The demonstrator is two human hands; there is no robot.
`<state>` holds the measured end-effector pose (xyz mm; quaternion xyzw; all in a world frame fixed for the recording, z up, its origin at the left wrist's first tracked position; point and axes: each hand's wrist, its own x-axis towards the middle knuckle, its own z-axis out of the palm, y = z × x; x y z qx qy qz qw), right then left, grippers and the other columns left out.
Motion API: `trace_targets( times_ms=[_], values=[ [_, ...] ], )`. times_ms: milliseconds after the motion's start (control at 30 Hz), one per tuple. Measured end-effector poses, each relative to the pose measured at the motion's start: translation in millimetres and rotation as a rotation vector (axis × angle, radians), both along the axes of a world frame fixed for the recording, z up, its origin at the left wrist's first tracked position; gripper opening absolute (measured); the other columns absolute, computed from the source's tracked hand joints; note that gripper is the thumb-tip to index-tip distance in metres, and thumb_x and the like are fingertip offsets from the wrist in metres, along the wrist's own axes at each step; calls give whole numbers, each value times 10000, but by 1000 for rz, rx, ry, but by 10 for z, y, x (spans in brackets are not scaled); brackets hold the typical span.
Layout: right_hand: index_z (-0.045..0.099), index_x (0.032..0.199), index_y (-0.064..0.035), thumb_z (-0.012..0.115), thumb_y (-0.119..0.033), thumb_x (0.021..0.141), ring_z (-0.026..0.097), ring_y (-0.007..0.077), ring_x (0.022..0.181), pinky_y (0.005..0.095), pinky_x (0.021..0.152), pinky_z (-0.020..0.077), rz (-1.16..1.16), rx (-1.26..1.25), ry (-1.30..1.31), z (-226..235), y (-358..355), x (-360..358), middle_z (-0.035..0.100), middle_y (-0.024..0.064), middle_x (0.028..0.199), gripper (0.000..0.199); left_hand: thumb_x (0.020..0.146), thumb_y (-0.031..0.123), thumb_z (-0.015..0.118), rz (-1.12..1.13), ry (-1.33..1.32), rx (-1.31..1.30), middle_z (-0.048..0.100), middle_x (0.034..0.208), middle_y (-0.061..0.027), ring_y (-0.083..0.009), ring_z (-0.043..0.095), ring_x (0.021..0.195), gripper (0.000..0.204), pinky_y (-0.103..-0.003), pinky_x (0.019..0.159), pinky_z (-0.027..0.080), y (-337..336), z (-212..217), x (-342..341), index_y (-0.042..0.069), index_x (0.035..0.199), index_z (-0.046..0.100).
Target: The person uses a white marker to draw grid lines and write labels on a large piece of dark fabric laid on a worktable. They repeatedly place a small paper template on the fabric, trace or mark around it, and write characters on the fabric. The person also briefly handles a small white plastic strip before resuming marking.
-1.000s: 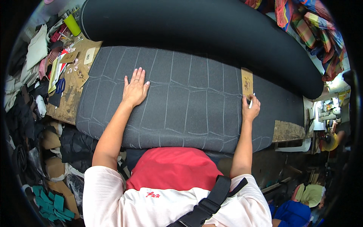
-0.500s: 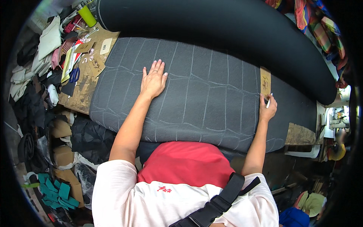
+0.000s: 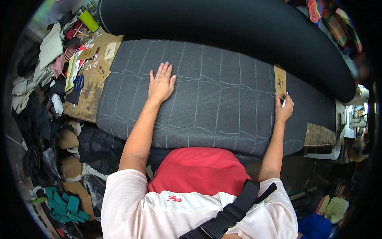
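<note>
Dark grey fabric (image 3: pixel 207 99), marked with a grid of pale lines, lies in thick layers in front of me. My left hand (image 3: pixel 162 84) rests flat on it, fingers stretched out, left of the middle. Toward the fabric's right end lies a narrow brown cardboard pattern piece (image 3: pixel 280 79) with handwriting on it. The fingers of my right hand (image 3: pixel 284 109) touch its near end while gripping a slim white marking stick (image 3: pixel 284 103). A pale line runs down the fabric along the card's left side.
A large black fabric roll (image 3: pixel 223 28) lies across the far side. On the wooden table (image 3: pixel 89 105) at left are blue-handled scissors (image 3: pixel 79 82), card pieces and a yellow-green bottle (image 3: pixel 87 20). Cloth scraps (image 3: pixel 43 51) pile up farther left, and teal pieces (image 3: pixel 65 205) lie below.
The whole view has shifted slightly. My left hand stays flat on the fabric, and my right hand stays at the card's near end with the white marking stick.
</note>
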<state>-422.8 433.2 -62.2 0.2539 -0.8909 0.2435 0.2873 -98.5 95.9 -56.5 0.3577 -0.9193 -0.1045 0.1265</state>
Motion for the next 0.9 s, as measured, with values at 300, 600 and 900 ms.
trace_targets(
  times_ms=[300,600,900],
  values=[
    [659,898,-59,756,-305,726,605,297,859,396,754,483,-14,10,0,-14,3,-24,660,97,879,315,947,290,426,0,8,-24,350,1462,-97,-250,268,1380,471,-548,1105,167,-11,-35,1,67,1361,425],
    [659,902,-64,756,-297,722,602,300,863,401,760,479,-2,-9,-12,-23,5,-27,658,97,882,310,939,292,444,-1,29,-19,363,1452,-107,-254,283,1373,470,-552,1099,178,-9,-31,4,61,1348,441],
    [655,1012,-73,767,-326,684,598,323,927,415,823,465,-143,-58,-52,-66,39,-82,664,124,947,429,930,313,467,-8,47,-25,381,1440,-111,-253,301,1363,479,-554,1095,183,-27,-30,15,54,1333,457]
  ],
)
